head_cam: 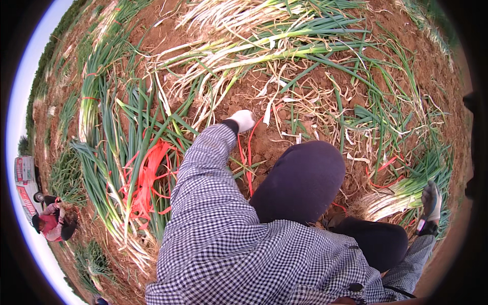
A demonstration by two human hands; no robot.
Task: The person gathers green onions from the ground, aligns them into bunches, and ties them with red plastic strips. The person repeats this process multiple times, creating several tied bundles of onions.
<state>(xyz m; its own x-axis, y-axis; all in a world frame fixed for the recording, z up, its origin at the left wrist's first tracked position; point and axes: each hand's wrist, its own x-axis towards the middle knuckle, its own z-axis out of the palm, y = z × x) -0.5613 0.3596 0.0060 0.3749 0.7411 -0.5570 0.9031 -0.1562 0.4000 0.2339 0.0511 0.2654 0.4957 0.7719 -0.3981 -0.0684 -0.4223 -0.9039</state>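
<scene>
My left hand (242, 121), in a white glove, is closed over the soil, with a red plastic strip (249, 160) hanging in two lengths from it. My right hand (432, 202), in a grey-and-white glove, is at the far right with its fingers extended, beside a bunch of green onions (396, 198). A red strip (386, 164) lies at that bunch's upper side. Above my left hand, loose long green onions (236, 53) lie across the ground, white ends to the left. A tangled heap of red strips (148, 179) rests on onion leaves left of my left arm.
Tied onion bundles (90, 95) lie at the left. Onion trimmings and dry leaves (316, 95) cover the soil ahead of my knee (305, 179). Another person (55, 221) crouches at the far left, near a parked vehicle (26, 187).
</scene>
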